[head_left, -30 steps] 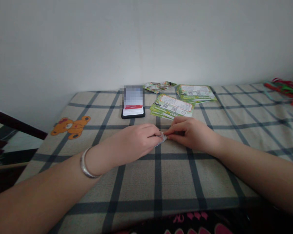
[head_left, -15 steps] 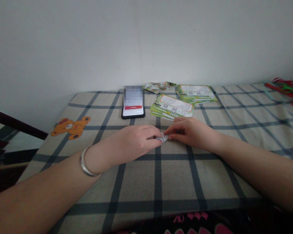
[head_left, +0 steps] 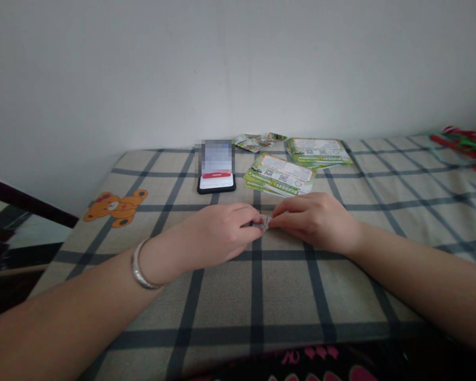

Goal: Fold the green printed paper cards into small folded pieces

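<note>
Between my two hands, low over the checked cloth, is a small folded piece of printed paper [head_left: 266, 221], whitish with fine marks. My left hand [head_left: 226, 230], with a silver bangle at its wrist, pinches the paper's left side between thumb and fingers. From the other side my right hand [head_left: 317, 219] grips its right edge, fingertips pressed together. Much of the paper is hidden by the fingers. Just beyond my hands lies a fanned stack of green and white printed leaflets [head_left: 280, 174].
A phone [head_left: 217, 182] lies left of the leaflets. Behind them are folded paper pieces [head_left: 259, 142] and a second leaflet stack [head_left: 321, 152]. A bear picture [head_left: 116, 208] is at the left edge, a red and green bundle [head_left: 468, 145] at far right. The wall [head_left: 238, 69] bounds the back.
My right hand has turned slightly, its fingers closing together on the paper's right edge. The paper's printed face shows flatter now. My left hand has barely moved.
</note>
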`<control>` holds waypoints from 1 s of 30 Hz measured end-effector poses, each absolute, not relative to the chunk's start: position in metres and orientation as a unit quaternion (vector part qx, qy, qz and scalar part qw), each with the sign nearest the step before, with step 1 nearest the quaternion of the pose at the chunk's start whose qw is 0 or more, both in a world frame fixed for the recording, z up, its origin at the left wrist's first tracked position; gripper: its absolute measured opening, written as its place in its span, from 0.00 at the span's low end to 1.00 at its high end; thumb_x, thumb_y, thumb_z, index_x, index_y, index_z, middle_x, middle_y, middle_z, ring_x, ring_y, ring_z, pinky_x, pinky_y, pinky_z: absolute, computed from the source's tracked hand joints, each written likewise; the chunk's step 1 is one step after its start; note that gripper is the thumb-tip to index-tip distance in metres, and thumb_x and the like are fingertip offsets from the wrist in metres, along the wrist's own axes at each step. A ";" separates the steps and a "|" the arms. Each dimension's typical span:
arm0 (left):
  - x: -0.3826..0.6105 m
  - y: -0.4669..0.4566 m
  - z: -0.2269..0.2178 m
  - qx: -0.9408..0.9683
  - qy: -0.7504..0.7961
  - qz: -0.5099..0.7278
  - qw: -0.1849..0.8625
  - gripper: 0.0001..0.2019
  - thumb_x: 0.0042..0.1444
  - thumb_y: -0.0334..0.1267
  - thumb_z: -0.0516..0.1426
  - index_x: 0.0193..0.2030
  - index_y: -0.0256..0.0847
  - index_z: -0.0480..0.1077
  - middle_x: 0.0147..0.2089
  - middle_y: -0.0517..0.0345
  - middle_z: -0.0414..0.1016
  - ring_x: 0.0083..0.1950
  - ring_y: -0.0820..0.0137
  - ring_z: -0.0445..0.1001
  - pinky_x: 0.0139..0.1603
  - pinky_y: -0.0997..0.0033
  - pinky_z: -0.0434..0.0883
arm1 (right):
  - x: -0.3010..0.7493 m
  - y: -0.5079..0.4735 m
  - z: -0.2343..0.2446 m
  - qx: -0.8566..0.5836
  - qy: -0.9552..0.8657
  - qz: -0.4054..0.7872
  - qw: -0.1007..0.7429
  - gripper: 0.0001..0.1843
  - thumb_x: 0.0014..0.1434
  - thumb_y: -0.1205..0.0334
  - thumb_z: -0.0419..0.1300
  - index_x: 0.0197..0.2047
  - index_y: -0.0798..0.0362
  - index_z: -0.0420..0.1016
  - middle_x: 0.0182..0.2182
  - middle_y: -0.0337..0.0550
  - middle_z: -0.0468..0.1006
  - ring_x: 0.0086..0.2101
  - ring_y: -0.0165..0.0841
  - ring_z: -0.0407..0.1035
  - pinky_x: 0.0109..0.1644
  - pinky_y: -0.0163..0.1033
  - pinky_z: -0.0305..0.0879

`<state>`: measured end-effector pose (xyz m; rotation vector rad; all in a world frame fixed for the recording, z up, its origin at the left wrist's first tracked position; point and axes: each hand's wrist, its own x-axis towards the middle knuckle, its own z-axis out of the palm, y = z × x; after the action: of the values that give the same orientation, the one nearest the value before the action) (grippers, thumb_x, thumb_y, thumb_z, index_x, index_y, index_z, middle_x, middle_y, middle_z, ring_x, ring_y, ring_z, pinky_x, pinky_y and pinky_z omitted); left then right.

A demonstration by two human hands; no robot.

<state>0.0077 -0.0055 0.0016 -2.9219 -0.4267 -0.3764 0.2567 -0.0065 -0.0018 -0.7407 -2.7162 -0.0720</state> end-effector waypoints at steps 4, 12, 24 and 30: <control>0.009 -0.005 0.001 -0.978 -0.140 -0.129 0.082 0.10 0.61 0.29 0.52 0.45 0.35 0.73 0.46 0.50 0.74 0.48 0.63 0.73 0.48 0.63 0.76 | 0.257 -0.006 0.001 -0.215 -0.963 -0.100 0.131 0.12 0.67 0.64 0.52 0.46 0.50 0.76 0.43 0.40 0.79 0.35 0.31 0.72 0.36 0.37 0.62; 0.010 -0.004 0.001 -0.979 -0.132 -0.133 0.079 0.09 0.60 0.29 0.54 0.44 0.36 0.73 0.46 0.50 0.75 0.50 0.62 0.73 0.50 0.62 0.75 | 0.256 -0.005 0.005 -0.236 -0.963 -0.072 0.109 0.11 0.67 0.62 0.53 0.46 0.47 0.77 0.42 0.40 0.78 0.35 0.30 0.71 0.37 0.36 0.61; 0.006 -0.006 0.003 -0.980 -0.160 -0.102 0.068 0.10 0.60 0.29 0.52 0.45 0.36 0.72 0.48 0.49 0.75 0.50 0.63 0.74 0.49 0.63 0.76 | 0.260 -0.002 0.005 -0.237 -0.964 -0.064 0.099 0.11 0.66 0.61 0.53 0.42 0.51 0.78 0.34 0.42 0.77 0.33 0.31 0.68 0.35 0.37 0.58; 0.001 -0.004 0.008 -0.986 -0.134 -0.097 0.035 0.10 0.58 0.29 0.51 0.41 0.37 0.74 0.53 0.46 0.73 0.52 0.61 0.74 0.50 0.61 0.76 | 0.266 0.002 0.007 -0.268 -0.957 -0.018 0.107 0.12 0.63 0.63 0.57 0.46 0.42 0.80 0.35 0.40 0.76 0.34 0.31 0.69 0.35 0.36 0.58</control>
<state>0.0011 -0.0044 0.0078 -3.0289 -0.4128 -0.2984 0.2657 0.0020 0.0067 -0.7901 -2.8187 -0.0528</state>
